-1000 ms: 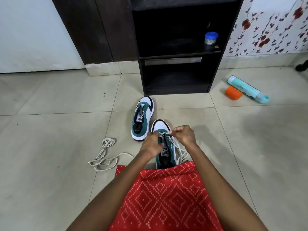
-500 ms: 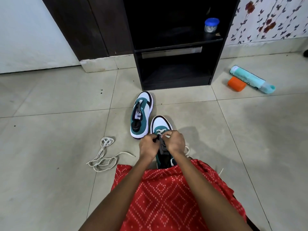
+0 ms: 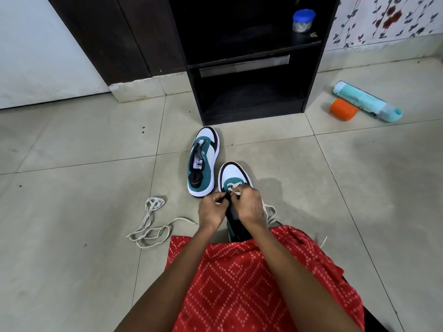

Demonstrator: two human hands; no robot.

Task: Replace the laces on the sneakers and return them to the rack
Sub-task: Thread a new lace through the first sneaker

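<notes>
Two teal, white and black sneakers stand on the tiled floor. The near sneaker (image 3: 233,174) lies between my hands, toe pointing away. My left hand (image 3: 212,209) and my right hand (image 3: 247,203) meet over its tongue, each pinching the white lace (image 3: 233,189) threaded through the front eyelets. The lace's loose ends (image 3: 269,213) trail off to the right of the shoe. The far sneaker (image 3: 203,161) sits unlaced just ahead and left. A loose white lace (image 3: 153,224) lies coiled on the floor to the left. The dark shoe rack (image 3: 249,63) stands ahead.
A small blue-lidded jar (image 3: 303,20) stands on the rack's middle shelf. A teal bottle (image 3: 364,100) and an orange cap (image 3: 342,109) lie on the floor to the right. My red patterned garment (image 3: 251,279) covers my lap and the near sneaker's heel.
My hands have drawn closer together over the near sneaker's tongue, from spread apart pulling the lace to pinching it near the front eyelets. The camera has tilted slightly.
</notes>
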